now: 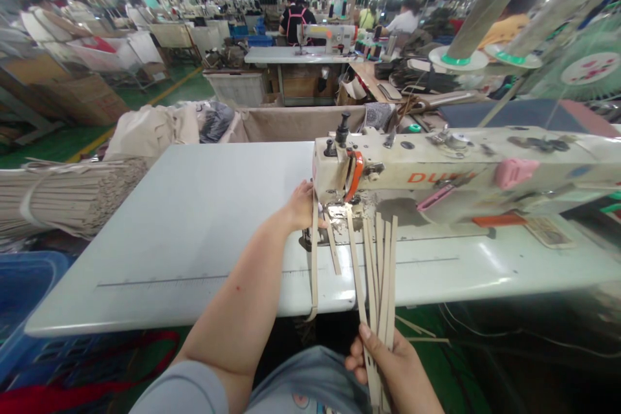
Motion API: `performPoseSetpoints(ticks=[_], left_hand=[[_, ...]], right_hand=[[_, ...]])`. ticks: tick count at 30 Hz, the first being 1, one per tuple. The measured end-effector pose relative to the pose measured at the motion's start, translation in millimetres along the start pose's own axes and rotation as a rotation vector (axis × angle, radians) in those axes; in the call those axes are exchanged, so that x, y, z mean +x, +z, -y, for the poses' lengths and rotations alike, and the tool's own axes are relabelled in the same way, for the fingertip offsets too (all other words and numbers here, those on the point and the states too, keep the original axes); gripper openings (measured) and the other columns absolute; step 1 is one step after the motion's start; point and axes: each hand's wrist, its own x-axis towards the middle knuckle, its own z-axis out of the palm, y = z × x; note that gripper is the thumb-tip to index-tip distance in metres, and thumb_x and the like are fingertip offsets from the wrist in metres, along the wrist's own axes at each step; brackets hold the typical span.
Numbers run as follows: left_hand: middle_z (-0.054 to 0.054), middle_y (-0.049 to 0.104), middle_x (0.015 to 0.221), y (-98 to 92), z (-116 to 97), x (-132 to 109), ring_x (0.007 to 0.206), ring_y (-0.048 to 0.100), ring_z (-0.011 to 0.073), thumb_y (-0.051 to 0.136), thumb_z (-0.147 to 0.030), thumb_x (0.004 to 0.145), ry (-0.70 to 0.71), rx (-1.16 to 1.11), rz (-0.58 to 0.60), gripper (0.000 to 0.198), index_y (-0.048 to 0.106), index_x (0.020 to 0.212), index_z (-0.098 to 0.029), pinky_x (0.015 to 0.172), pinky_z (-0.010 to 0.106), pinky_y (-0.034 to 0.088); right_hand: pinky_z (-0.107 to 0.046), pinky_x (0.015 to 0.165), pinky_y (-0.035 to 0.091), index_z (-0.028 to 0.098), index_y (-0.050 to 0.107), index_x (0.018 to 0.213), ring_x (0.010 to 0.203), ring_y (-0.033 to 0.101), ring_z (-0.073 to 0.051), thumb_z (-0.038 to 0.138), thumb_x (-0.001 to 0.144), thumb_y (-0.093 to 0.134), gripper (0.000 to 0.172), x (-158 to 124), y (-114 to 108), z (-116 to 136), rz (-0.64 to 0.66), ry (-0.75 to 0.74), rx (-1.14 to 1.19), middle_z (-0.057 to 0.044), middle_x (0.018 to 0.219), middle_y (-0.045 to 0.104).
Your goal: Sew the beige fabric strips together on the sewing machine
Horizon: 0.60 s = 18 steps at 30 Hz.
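Note:
My left hand [299, 207] lies by the needle area of a sewing machine [378, 165], partly hidden behind the machine head. Its visible fingers and thumb are spread, touching the bed beside narrow beige strips. One long strip [314, 265] runs down past this hand and bends over the table's front edge. A shorter strip [333, 249] lies just right of the thumb. Below the table edge, my right hand [388, 362] is closed around a bunch of beige fabric strips [381, 272]. Their far ends rest on the table in front of the machine; one strip [356, 259] reaches the presser foot.
The white table [218, 207] has a printed ruler along its front. A tied bundle of strips [63, 200] and a blue basket [33, 297] stand at the left. Thread cones [480, 19] rise at the right. Behind are a fabric-lined bin [301, 123] and people at other machines.

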Motion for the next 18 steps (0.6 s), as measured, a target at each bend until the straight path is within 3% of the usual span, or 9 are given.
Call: performPoseSetpoints(ticks=[3, 7, 12, 18], left_hand=[[0.014, 0.075, 0.147, 1.6, 0, -2, 0.141, 0.067, 0.0473, 0.105, -0.027, 0.053, -0.041, -0.062, -0.007, 0.085, 0.080, 0.134, -0.018, 0.130, 0.063, 0.053], [0.016, 0.070, 0.155, 5.3, 3, -3, 0.144, 0.065, 0.0455, 0.105, -0.029, 0.053, -0.054, -0.086, -0.062, 0.097, 0.074, 0.144, -0.019, 0.128, 0.062, 0.055], [0.017, 0.070, 0.159, 1.2, 6, 1, 0.155, 0.058, 0.0468, 0.105, -0.034, 0.056, 0.001, 0.068, 0.052, 0.088, 0.078, 0.138, -0.019, 0.138, 0.062, 0.043], [0.014, 0.071, 0.155, 7.0, 15, 6, 0.154, 0.058, 0.0450, 0.107, -0.039, 0.056, 0.083, 0.086, 0.014, 0.081, 0.080, 0.130, -0.021, 0.138, 0.061, 0.043]], right_hand=[[-0.023, 0.051, 0.048, 0.015, 0.080, 0.078, 0.050, 0.066, -0.014, 0.075, 0.063, 0.108, 0.067, 0, 0, 2, 0.009, -0.004, 0.005, -0.007, 0.062, 0.080], [-0.022, 0.049, 0.047, 0.014, 0.087, 0.100, 0.052, 0.068, -0.015, 0.069, 0.064, 0.110, 0.069, -1, 1, 5, 0.000, -0.014, 0.049, -0.004, 0.068, 0.082], [-0.022, 0.049, 0.046, 0.014, 0.087, 0.097, 0.050, 0.064, -0.013, 0.069, 0.068, 0.108, 0.066, 0, 0, 4, -0.017, -0.019, 0.052, -0.005, 0.069, 0.082], [-0.024, 0.044, 0.044, 0.014, 0.086, 0.098, 0.045, 0.061, -0.014, 0.069, 0.061, 0.111, 0.071, 4, -3, 4, 0.001, -0.001, 0.017, -0.005, 0.067, 0.080]])
